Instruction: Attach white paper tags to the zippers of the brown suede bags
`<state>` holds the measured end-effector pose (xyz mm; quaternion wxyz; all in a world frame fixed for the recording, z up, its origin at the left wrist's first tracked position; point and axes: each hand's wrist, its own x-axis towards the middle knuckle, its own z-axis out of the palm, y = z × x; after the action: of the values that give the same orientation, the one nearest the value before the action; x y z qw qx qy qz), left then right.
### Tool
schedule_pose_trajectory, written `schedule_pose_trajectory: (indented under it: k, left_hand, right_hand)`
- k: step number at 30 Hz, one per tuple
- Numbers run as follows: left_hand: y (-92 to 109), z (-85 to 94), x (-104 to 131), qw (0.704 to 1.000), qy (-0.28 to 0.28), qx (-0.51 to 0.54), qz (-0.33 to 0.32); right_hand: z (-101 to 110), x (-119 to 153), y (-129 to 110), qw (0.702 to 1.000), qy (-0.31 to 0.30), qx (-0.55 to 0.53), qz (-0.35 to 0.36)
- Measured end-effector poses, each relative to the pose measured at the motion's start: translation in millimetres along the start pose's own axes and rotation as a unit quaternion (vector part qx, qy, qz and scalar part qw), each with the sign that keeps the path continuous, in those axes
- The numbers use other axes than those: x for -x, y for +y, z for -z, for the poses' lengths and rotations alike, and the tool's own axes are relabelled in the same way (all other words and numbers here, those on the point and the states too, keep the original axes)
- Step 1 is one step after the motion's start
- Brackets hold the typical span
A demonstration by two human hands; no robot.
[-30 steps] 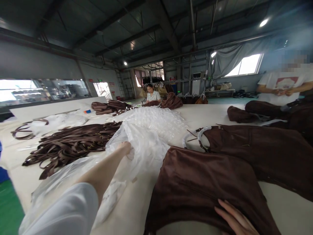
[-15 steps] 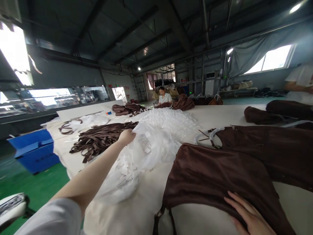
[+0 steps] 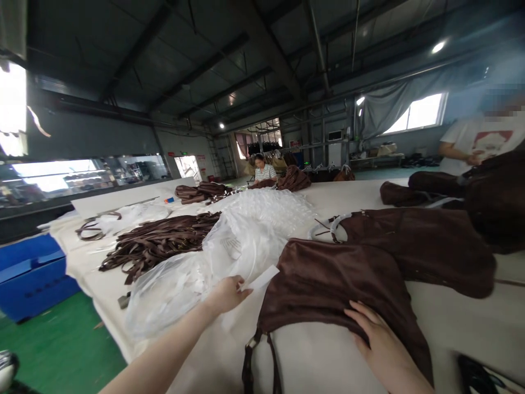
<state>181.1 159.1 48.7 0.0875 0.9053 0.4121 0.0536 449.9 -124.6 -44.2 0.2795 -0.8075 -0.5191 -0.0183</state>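
Note:
My left hand pinches a thin white strip, whose far end reaches the edge of a dark brown bag. What the strip is made of I cannot tell. The bag lies flat in front of me, its strap hanging toward me with a metal fitting on it. Fingers stretched out, my right hand rests on the bag's near curved edge. Close to my left hand is a clear plastic bag with white pieces in it.
Dark brown straps are piled on the left. White plastic pieces heap up mid-table. More brown bags lie right. One person sits at the far end; another stands right. A blue bin stands on the floor.
My left hand has come back from the clear plastic toward the brown bag, now with a white strip in it. My right hand stays on the bag. The view has turned right.

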Motion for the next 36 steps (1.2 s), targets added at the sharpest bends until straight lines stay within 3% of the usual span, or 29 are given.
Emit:
schedule_pose_trajectory:
  k: [6,20,25,28,31,36]
  left_hand:
    - [-4.2,3.2,-7.4,1.0,0.006,-0.028,-0.013]
    - [-18.1,-12.3,-7.6,0.998,-0.004,-0.052,-0.023]
    - [-13.9,-27.3,-9.9,0.999,-0.03,-0.037,-0.008]
    - [-13.4,-28.3,-9.0,1.0,-0.004,-0.022,-0.012]
    - [-18.5,-22.7,-1.5,0.999,0.044,-0.003,-0.022]
    - [-32.2,-13.2,21.6,0.977,0.187,0.094,-0.046]
  right_hand:
    - [3.3,-0.1,-4.2,1.0,-0.011,0.002,-0.006]
    - [8.1,0.2,-6.3,1.0,0.003,0.024,0.013]
    - [18.7,2.1,-33.9,0.996,0.055,0.063,0.038]
    - [26.0,7.7,-64.1,0.994,0.082,0.03,0.067]
    - [27.6,12.6,-95.7,0.996,0.038,-0.03,0.077]
    - [7.4,0.0,-143.7,0.976,-0.167,-0.14,-0.008]
